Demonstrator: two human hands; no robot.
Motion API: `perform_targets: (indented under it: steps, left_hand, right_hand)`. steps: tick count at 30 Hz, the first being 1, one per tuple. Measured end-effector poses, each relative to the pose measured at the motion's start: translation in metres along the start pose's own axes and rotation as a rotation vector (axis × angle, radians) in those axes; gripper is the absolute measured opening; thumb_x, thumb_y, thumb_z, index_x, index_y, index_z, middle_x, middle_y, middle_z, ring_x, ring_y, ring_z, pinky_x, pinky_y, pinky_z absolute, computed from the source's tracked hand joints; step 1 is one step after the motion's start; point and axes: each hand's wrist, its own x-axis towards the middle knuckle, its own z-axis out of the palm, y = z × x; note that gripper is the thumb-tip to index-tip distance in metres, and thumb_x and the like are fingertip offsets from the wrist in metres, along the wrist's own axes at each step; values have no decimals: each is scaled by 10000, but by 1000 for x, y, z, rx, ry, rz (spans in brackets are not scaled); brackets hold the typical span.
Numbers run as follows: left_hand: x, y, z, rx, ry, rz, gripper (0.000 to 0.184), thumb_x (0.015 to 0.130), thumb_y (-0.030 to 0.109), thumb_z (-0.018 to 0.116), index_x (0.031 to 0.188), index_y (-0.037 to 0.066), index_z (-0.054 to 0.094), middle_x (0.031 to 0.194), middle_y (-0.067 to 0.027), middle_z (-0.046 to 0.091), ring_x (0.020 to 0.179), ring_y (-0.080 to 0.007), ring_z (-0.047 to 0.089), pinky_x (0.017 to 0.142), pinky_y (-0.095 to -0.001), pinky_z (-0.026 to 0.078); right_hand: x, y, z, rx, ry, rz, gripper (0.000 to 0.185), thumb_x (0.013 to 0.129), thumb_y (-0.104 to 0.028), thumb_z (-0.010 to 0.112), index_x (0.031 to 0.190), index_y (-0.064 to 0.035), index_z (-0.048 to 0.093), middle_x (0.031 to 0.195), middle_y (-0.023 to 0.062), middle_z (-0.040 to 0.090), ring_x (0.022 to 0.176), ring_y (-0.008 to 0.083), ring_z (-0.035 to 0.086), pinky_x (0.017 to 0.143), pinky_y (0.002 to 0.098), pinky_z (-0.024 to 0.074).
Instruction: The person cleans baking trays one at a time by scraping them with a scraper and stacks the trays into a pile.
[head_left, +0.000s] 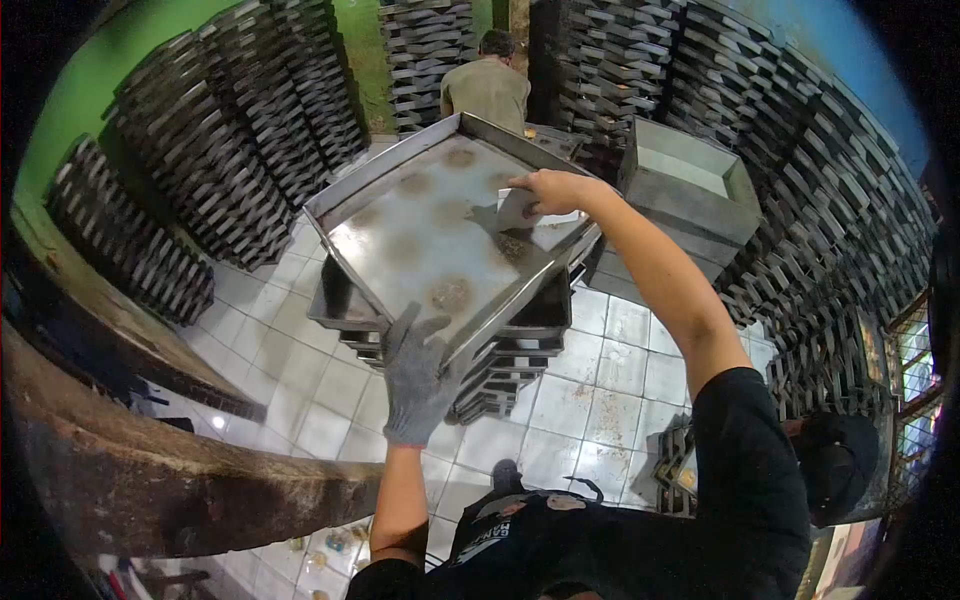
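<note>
A square metal baking tray with raised sides and round brown stains lies over a stack of similar trays. My left hand, in a grey knit glove, is closed on the tray's near corner, thumb over the rim. Bare, my right hand grips a flat, pale scraper inside the tray, toward its right corner. Dark crumbs are gathered just below the scraper's edge. The fingers partly cover its upper end.
Tall stacks of trays line the left wall, with more stacks along the right. A deep metal box stands to the right. Beyond the tray, a person faces away. A worn curved ledge runs along the lower left.
</note>
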Motion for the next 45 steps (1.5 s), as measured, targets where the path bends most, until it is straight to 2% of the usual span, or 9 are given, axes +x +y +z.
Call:
perform_targets:
  steps: [4,7,18,20,25,34,37,39,45]
  left_hand:
    - [-5,-3,3,-15,-1,-49,287,790,128,811,684,33,562,1210,-121,694,1383,-384,473,1124,-514,381]
    - [-3,-3,4,-5,22,-19,280,786,125,813,697,23,567,1186,-118,698,1379,-377,476,1115,-505,391]
    - [-1,-2,6,-1,-7,-27,288,778,128,810,715,21,551,1200,-120,673,1379,-400,458,1097,-518,404]
    - [-2,-3,7,-1,-4,-33,252,796,157,803,753,24,593,1186,-114,670,1367,-395,464,1098,-526,394]
    - [-4,6,7,-8,-17,-39,230,785,97,788,785,23,570,1234,-129,659,1375,-408,460,1113,-513,400]
    - [-31,91,47,-302,320,-123,206,933,179,685,1083,38,679,1545,-190,418,1467,-369,344,1146,-496,353]
    - [-32,165,79,-472,-80,-246,230,961,232,657,1061,26,686,1384,-201,567,1333,-345,505,1059,-464,427]
    - [-56,171,124,-252,-495,-336,236,879,180,746,980,-13,657,960,-196,684,891,-354,671,824,-384,523]
    - [-107,259,289,-372,-946,-150,210,876,161,713,912,-45,694,847,-165,695,789,-243,669,719,-372,500]
  right_hand:
    - [13,10,19,-72,14,114,780,811,-285,812,1508,-139,491,1242,233,688,1159,415,649,988,476,521]
    - [19,18,23,-23,89,-219,811,816,-231,800,1535,-117,442,1222,249,694,1131,429,661,969,468,531]
    - [12,4,11,-45,-142,66,965,713,-357,898,1511,-27,468,1345,228,650,1227,379,633,1045,430,496]
    - [13,7,26,20,-113,-188,876,718,-285,889,1499,-157,513,1246,182,703,1146,377,669,948,466,542]
    - [-10,-35,6,-197,7,75,776,761,-196,832,1479,-218,538,1180,175,722,1094,386,689,873,490,566]
    - [-179,-102,83,830,1265,-283,207,911,12,713,1091,-30,620,1043,125,640,918,213,644,807,348,548]
    - [-269,-115,143,1056,961,-327,268,943,-19,711,1176,-23,580,1049,88,635,970,157,633,825,316,533]
    - [-335,-114,190,1330,929,4,284,955,-38,708,1202,-21,567,1056,82,638,985,150,630,842,321,528]
    - [-519,-78,334,1594,802,596,293,1025,-125,639,1268,7,544,1133,100,670,1017,137,605,946,305,482]
